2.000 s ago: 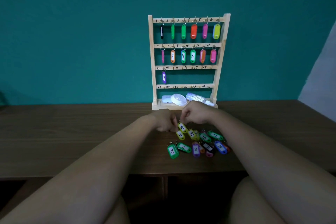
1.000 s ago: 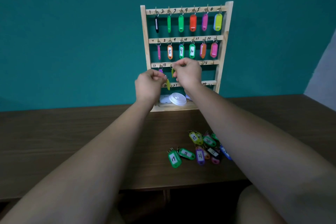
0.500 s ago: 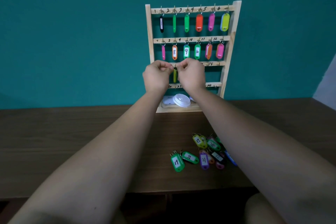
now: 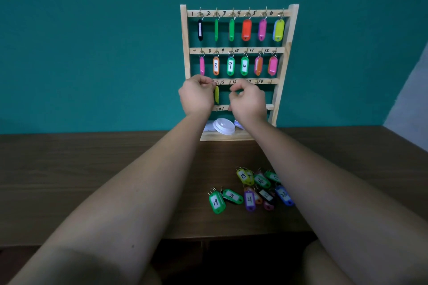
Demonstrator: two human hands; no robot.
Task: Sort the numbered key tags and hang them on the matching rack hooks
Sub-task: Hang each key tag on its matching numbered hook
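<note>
L hand (image 4: 196, 97) is reaching up to the rack's (image 4: 292, 30) 3rd rail. Its grip is curled tight, w/ fingertips pinching the top end of the yellow tag (image 4: 216, 96). The tag is hanging upright, edge-on, just below that rail, left of the "15" mark. Can't tell whether its ring is sitting on the hook, since the fingers are covering it.

R hand (image 4: 250, 102) is hovering just beside the tag, to the right and not touching it. Its grip is curled in, thumb and forefinger nearly meeting, w/ nothing showing between them.

The rack is standing upright at the back of the surface (image 4: 92, 169), against the teal wall (image 4: 92, 41). The top row (1–6) and 2nd row (7–12) are each carrying six tags. Hooks right of the yellow tag on the 3rd rail are showing bare. The hands are hiding most of the 4th rail.

The loose tags (image 4: 260, 188) are lying in a cluster on the surface near the front edge, under the R forearm. Nos. 15, 16, 19 and 21 are reading clearly. A white lid (image 4: 224, 126) is lying on the rack's base.
</note>
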